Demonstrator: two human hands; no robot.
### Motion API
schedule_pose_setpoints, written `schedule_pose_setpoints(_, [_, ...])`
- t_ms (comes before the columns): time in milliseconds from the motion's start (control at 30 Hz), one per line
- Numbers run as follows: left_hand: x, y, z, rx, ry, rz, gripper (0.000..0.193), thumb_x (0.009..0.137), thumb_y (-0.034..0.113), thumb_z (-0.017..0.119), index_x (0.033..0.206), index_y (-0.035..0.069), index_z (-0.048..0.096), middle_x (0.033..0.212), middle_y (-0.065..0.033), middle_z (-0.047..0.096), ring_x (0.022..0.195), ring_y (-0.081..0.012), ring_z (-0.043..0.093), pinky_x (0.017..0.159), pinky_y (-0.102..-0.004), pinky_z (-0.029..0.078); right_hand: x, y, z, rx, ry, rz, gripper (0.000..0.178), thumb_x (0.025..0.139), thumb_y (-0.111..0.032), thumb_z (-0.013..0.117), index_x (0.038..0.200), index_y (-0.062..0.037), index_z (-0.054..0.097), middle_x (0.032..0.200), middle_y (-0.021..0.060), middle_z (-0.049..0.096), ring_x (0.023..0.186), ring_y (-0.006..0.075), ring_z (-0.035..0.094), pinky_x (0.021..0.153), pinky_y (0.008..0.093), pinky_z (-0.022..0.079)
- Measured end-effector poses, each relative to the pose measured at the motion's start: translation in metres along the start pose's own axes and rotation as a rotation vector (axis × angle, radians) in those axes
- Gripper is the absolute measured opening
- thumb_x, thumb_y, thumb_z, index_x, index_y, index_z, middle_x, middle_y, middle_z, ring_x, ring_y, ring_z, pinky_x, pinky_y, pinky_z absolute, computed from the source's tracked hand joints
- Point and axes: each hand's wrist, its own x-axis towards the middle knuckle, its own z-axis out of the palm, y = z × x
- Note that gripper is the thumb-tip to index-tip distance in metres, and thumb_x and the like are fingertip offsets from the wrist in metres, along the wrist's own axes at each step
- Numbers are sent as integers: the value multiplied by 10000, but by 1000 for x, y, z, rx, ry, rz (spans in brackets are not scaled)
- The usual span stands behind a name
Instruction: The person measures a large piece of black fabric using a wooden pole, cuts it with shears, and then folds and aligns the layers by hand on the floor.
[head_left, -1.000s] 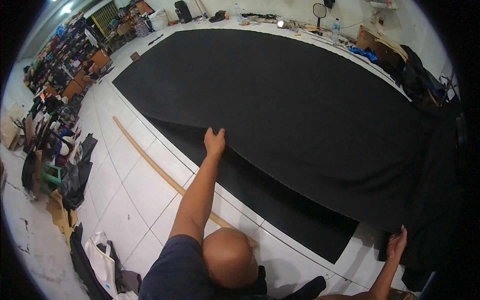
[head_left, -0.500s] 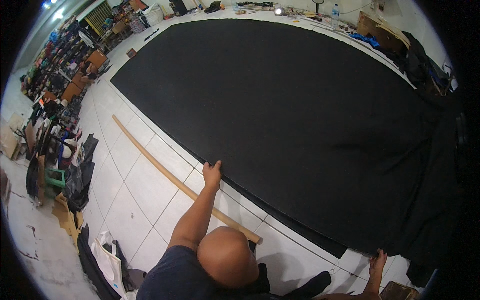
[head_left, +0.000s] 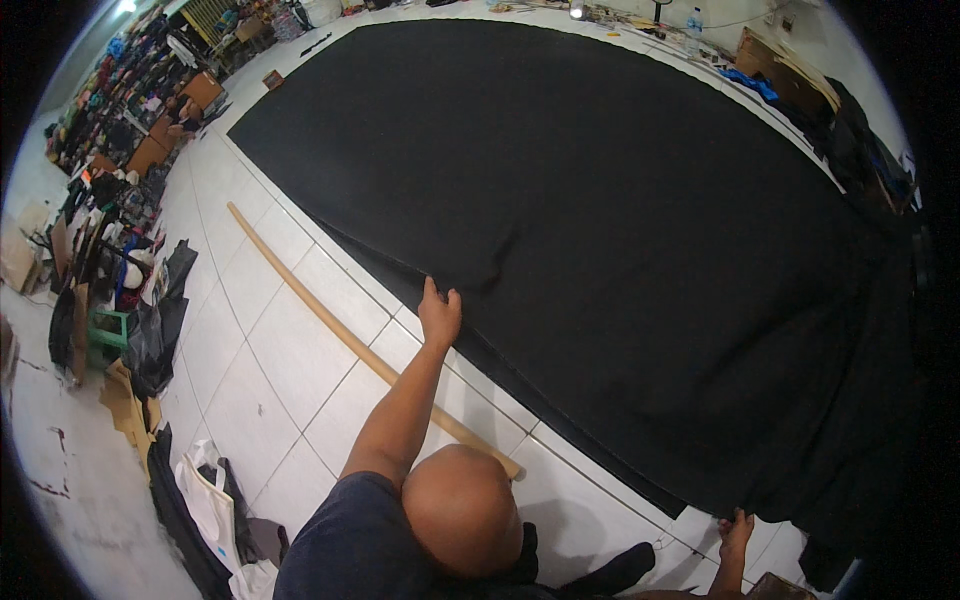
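Observation:
A wide sheet of black cloth [head_left: 570, 190] lies spread over the white tiled floor, in at least two layers. My left hand [head_left: 440, 312] is closed on the near edge of the top layer, with small creases in the cloth beyond the fingers. Beside it, a strip of the lower layer [head_left: 383, 270] shows under the raised edge. At the lower right, my right hand [head_left: 736, 538] pinches the cloth edge close to its near corner. A long tan tube [head_left: 330, 320] rests on the tiles and passes under my left forearm.
On the left stand a green plastic stool [head_left: 108, 328], a black plastic bag [head_left: 160, 345] and a white bag [head_left: 208, 505]. Heaps of coloured goods line the far left wall. A bottle [head_left: 693, 22] and a cardboard box [head_left: 768, 62] stand beyond the cloth's far right side.
My left hand has moved farther from me, drawing the top layer's edge inward and baring more of the lower layer. My right hand has shifted slightly left, still on the cloth.

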Motion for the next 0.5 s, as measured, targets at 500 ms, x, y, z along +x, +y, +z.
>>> schedule_pose_setpoints(500, [-25,-64,13,-500,-243,-675,176,881,125,672,813,-10,583,738,-93,604,563,-185,594,495,-303,509,-4,9,-23,-60,28,-13,169,946,-226,536,1104,-173,561,818,4,603,493,93,526,388,216,400])
